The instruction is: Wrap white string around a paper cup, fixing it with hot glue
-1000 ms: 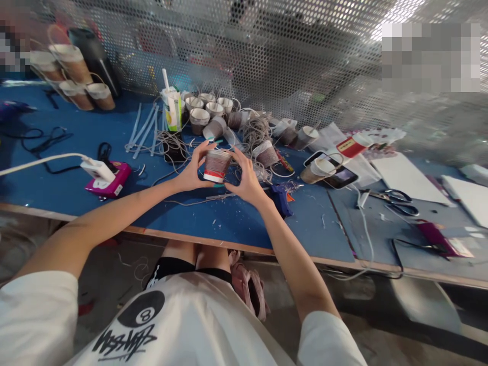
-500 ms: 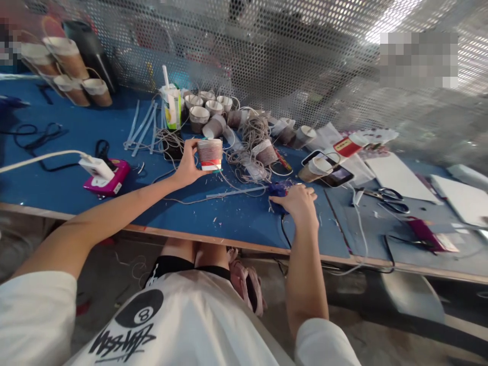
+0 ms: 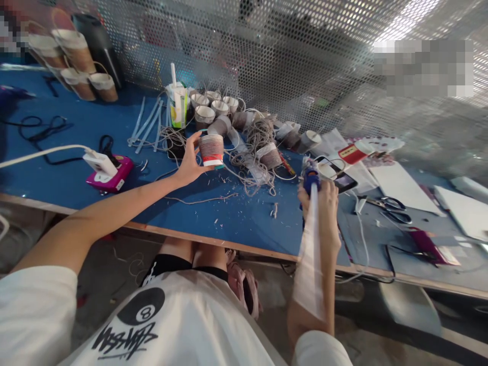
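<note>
In the head view, matt blue covering is seen on the surface (image 3: 251, 223) beneath both sets of fingers, scattered with pale scraps; beyond them it is backed by a sheet of perforated metal (image 3: 213, 56), shiny and round-holed; just beyond the left fingers, translucent, slender glue sticks (image 3: 147, 134) are laid side by side, and a green-and-white carton (image 3: 178, 109) is stood upright; between the two hands, farther off, soft grey-brown cord (image 3: 261, 133) is heaped in loose loops, with small tapered cups (image 3: 205, 116) clustered behind, some upright and some tipped; to the left of the left fingers, a glossy magenta box (image 3: 110, 175) is fitted with a white plug (image 3: 100, 162); to the right of the right fingers, dark-handled scissors (image 3: 396, 211) are laid flat.

The held cup (image 3: 211, 148) is gripped at its left side by the fingers of the left hand (image 3: 186, 165), upright and above the surface; its upper wall is ringed by closely wound, ridged cord, while a smooth red band and a white edge are left bare below; a blue glue gun (image 3: 312, 179) is clasped in the fingers of the right hand (image 3: 326, 206), well apart from the cup; a translucent stick (image 3: 312, 239), blurred, is seen projecting from its rear.
</note>
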### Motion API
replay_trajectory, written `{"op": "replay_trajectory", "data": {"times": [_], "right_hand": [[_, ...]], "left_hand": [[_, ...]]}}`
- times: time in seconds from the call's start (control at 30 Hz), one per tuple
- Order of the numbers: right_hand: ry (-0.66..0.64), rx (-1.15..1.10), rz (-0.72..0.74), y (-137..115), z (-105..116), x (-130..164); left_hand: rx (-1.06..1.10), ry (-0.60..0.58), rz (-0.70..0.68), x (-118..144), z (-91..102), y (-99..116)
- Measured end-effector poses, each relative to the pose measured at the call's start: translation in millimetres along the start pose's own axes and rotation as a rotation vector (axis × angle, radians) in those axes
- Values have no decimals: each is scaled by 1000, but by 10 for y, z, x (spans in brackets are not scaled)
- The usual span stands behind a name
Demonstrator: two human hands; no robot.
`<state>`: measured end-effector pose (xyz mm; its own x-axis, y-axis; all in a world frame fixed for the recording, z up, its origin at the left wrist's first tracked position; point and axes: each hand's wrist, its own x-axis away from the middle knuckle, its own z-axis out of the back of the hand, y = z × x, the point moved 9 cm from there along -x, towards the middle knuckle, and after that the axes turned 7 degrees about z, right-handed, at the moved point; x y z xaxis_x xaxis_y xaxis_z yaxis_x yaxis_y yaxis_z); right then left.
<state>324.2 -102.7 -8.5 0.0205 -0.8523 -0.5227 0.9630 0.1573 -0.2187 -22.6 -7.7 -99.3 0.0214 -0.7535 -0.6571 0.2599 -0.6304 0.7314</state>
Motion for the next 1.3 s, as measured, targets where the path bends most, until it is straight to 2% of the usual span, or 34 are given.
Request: {"op": "replay_trajectory", "data": {"times": [0.07, 0.2, 0.27, 0.37, 0.5, 0.77, 0.93, 1.3], "right_hand": [[40, -303, -16, -66, -22, -63], [-116, -986, -120, -439, -390, -183], [-163, -1192, -160, -669, -541, -221], [-263, -1355, -186, -964, -748, -232], [-386, -1402, -198, -1128, -979, -165], [-425, -1222, -340, -967, -1324, -22], [-468, -1180, -347, -964, -1364, 4], [-477, -1158, -363, -947, -1340, 25]], "left_hand": [[-24, -6, 16, -8, 7, -3], [-25, -10, 15, -1, -5, -2], [-6, -4, -2, 10, -14, 3], [5, -11, -12, 23, -32, -5], [22, -43, 0, 28, -57, -23], [-34, -75, 12, 50, -84, 70], [-64, -73, 18, 59, -70, 117], [-73, -71, 32, 57, -65, 120]]}}
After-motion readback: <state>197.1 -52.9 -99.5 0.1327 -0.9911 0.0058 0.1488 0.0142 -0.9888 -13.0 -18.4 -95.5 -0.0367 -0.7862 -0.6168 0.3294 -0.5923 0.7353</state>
